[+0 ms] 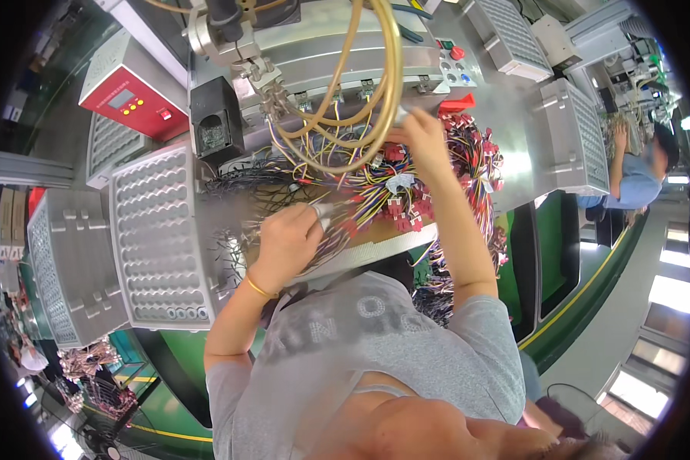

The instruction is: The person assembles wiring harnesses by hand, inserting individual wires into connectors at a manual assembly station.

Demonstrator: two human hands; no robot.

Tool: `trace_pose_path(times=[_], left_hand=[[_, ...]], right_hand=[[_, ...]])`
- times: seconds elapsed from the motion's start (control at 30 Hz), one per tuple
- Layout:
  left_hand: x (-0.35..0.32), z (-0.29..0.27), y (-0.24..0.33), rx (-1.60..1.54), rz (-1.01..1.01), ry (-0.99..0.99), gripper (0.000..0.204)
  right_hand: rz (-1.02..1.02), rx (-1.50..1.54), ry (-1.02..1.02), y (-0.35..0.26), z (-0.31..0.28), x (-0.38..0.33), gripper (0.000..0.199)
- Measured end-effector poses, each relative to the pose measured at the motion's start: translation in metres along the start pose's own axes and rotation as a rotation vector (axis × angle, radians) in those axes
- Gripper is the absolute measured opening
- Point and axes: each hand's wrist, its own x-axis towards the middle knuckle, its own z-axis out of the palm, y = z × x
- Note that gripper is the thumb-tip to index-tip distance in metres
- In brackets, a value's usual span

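A spread of thin multicoloured wires (345,180) with red connectors (406,213) lies across the bench in front of me. My left hand (290,238) is low over the near left part of the wires, fingers curled together, with a white cover on one fingertip. What it pinches, if anything, is too small to make out. Farther off and to the right, my right hand (423,138) reaches to the wires beside the looped amber tubes (395,69). Its fingers are drawn together, also with a white fingertip cover, and their hold is hidden.
A metal machine (322,57) with clamps stands behind the wires. To the left are a black box (215,123), a red-fronted control box (134,100) and a ridged grey tray (161,238). A button panel (456,65) sits at the back right. Another person (640,176) works at far right.
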Motion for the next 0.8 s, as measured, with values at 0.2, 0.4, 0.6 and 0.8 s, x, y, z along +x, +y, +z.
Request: trace_pose_path(times=[0.2, 0.4, 0.6, 0.8], left_hand=[[-0.017, 0.018, -0.042, 0.095, -0.118, -0.079, 0.009], [-0.034, 0.026, -0.067, 0.119, -0.167, -0.023, 0.005], [-0.032, 0.028, -0.070, 0.089, -0.119, -0.014, 0.009], [-0.022, -0.018, -0.029, 0.002, -0.088, -0.092, 0.015]], right_hand=[[0.082, 0.369, 0.073, 0.014, 0.041, 0.020, 0.022], [-0.167, 0.153, 0.397, 0.005, 0.003, 0.000, 0.016], [-0.181, 0.172, 0.396, -0.019, -0.037, 0.021, 0.014], [-0.035, 0.122, 0.184, 0.013, 0.014, 0.010, 0.014]])
